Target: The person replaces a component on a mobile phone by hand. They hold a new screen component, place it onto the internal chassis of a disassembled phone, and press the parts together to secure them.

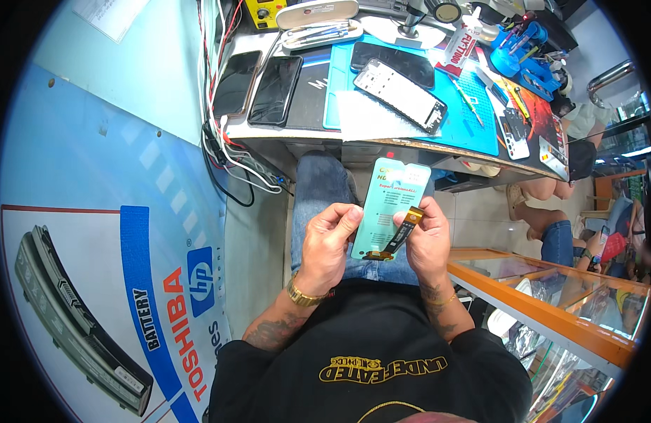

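Above my lap I hold a phone screen panel (pixel 389 196), its back covered in pale green film with printed text. A dark flex cable (pixel 399 236) with a gold end runs up from the panel's lower edge. My left hand (pixel 329 238) pinches the panel's left edge, thumb on top. On the other side, my right hand (pixel 428 238) grips the right edge, with its thumb beside the flex cable. The fingers behind the panel are hidden. Beyond, on the bench, a phone frame (pixel 400 95) with a white inside lies across a white sheet (pixel 368 120) and a dark phone (pixel 393 63).
Two dark phones (pixel 275 90) lie at the bench's left. A blue work mat (pixel 473 134) carries a glue tube (pixel 461 44) and tweezers (pixel 466 100). A blue tool holder (pixel 516 49) stands far right. Cables (pixel 220 151) hang left; a glass showcase (pixel 551 289) stands right. People sit nearby.
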A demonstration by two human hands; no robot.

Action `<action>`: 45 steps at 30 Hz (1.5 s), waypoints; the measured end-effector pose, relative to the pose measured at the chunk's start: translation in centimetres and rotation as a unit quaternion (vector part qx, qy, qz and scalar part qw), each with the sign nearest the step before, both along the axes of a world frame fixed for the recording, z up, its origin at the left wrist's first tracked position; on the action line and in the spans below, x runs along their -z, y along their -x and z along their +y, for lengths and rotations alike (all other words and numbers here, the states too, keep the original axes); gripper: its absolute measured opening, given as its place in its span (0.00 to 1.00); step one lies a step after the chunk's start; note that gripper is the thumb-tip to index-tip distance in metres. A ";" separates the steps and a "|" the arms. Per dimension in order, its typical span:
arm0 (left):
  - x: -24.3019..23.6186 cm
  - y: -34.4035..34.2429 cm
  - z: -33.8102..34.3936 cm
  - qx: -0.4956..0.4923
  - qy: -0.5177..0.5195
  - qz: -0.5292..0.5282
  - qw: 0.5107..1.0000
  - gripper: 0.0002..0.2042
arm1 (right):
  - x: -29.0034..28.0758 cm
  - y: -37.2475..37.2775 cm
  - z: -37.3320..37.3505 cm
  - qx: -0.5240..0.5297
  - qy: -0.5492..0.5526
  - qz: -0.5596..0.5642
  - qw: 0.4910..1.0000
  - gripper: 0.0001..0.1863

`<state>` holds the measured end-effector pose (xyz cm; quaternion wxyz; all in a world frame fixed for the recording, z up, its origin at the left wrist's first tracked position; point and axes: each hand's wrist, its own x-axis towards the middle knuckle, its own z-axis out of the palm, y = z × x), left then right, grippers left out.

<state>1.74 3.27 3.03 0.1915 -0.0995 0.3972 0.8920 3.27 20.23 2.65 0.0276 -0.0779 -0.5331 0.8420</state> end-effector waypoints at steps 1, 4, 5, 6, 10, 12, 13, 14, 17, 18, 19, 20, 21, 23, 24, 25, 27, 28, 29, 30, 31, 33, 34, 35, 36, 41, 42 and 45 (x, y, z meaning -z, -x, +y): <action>0.0 -0.1 0.0 -0.005 0.011 0.007 1.000 0.07 | 0.1 -0.1 0.0 0.002 0.000 0.000 1.000 0.09; 0.2 0.0 0.3 -0.025 0.067 0.056 0.996 0.07 | 0.2 -0.1 -0.3 0.004 0.010 0.003 1.000 0.09; 0.4 0.0 0.5 -0.036 0.099 0.088 0.991 0.07 | 0.2 0.0 -0.4 0.002 0.020 0.003 1.000 0.09; 0.6 0.0 0.6 -0.046 0.129 0.117 0.984 0.08 | 0.2 -0.1 -0.5 0.000 0.029 0.002 1.000 0.09; 0.9 0.1 0.9 -0.087 0.207 0.153 0.962 0.08 | 0.8 -0.2 -0.5 -0.011 0.083 -0.006 0.996 0.09; 0.8 0.7 0.1 -0.124 0.218 0.170 0.953 0.08 | 0.8 -0.1 -0.4 -0.020 0.141 -0.021 0.990 0.10; 0.9 1.5 -1.0 -0.144 0.230 0.168 0.948 0.07 | 0.8 0.0 -0.2 -0.038 0.175 -0.043 0.983 0.11; 0.7 2.4 -2.1 -0.159 0.236 0.149 0.947 0.07 | 0.7 0.1 0.1 -0.055 0.208 -0.066 0.974 0.11; -0.6 3.8 -4.4 -0.121 0.276 0.168 0.939 0.09 | 1.3 0.0 0.7 -0.106 0.272 -0.093 0.952 0.13; -1.5 3.7 -4.2 -0.097 0.283 0.167 0.939 0.08 | 1.6 0.0 0.7 -0.123 0.288 -0.095 0.945 0.13; -2.4 3.6 -3.5 -0.073 0.291 0.166 0.939 0.09 | 1.4 -0.1 0.6 -0.124 0.277 -0.101 0.948 0.13; -3.1 3.5 -2.9 -0.049 0.298 0.165 0.939 0.09 | 1.2 -0.1 0.4 -0.125 0.266 -0.108 0.950 0.12; -3.6 3.6 -2.6 -0.029 0.298 0.162 0.940 0.09 | 1.0 0.0 0.2 -0.127 0.255 -0.112 0.952 0.11; -3.7 3.8 -1.9 -0.030 0.288 0.163 0.943 0.09 | 1.3 -0.1 -0.2 -0.119 0.226 -0.096 0.962 0.10; -3.6 3.9 -1.7 -0.030 0.278 0.160 0.947 0.09 | 1.3 -0.2 -0.3 -0.114 0.210 -0.088 0.967 0.10; -3.7 4.0 -1.6 -0.029 0.276 0.164 0.947 0.09 | 1.1 -0.2 -0.4 -0.111 0.202 -0.089 0.969 0.09; -3.9 4.0 -1.5 -0.027 0.272 0.170 0.947 0.09 | 0.6 -0.3 -0.7 -0.104 0.186 -0.091 0.973 0.08; -3.9 4.0 -1.5 -0.024 0.281 0.170 0.944 0.09 | 0.7 -0.3 -0.7 -0.108 0.176 -0.083 0.975 0.08; -3.9 4.0 -1.5 -0.021 0.289 0.170 0.942 0.08 | 0.7 -0.4 -0.6 -0.112 0.167 -0.075 0.977 0.08; -3.8 4.1 -1.5 -0.017 0.298 0.170 0.939 0.08 | 0.8 -0.5 -0.5 -0.117 0.158 -0.067 0.978 0.09; -3.8 4.1 -1.5 -0.019 0.304 0.174 0.936 0.08 | 1.0 -0.5 -0.5 -0.111 0.137 -0.062 0.982 0.08; -3.5 4.1 -1.2 -0.023 0.316 0.183 0.931 0.07 | 1.3 -0.8 -0.5 -0.099 0.097 -0.053 0.989 0.08; -3.3 4.0 -1.1 -0.033 0.334 0.204 0.920 0.07 | 1.4 -0.9 -0.6 -0.093 0.078 -0.046 0.992 0.08; -2.9 3.9 -1.0 -0.043 0.352 0.226 0.907 0.07 | 1.3 -0.9 -0.7 -0.086 0.060 -0.039 0.994 0.08; -2.6 3.9 -0.9 -0.053 0.371 0.247 0.894 0.07 | 1.3 -1.0 -1.0 -0.081 0.043 -0.032 0.995 0.08; -2.6 3.9 -0.7 -0.063 0.394 0.264 0.878 0.08 | 1.3 -1.3 -1.4 -0.080 0.046 -0.031 0.995 0.08; -2.5 3.9 -0.7 -0.056 0.383 0.257 0.885 0.07 | 1.4 -1.3 -1.4 -0.080 0.049 -0.038 0.995 0.08; -1.9 4.1 -1.3 -0.044 0.310 0.218 0.924 0.07 | 1.1 -1.1 -1.3 -0.088 0.106 -0.063 0.989 0.08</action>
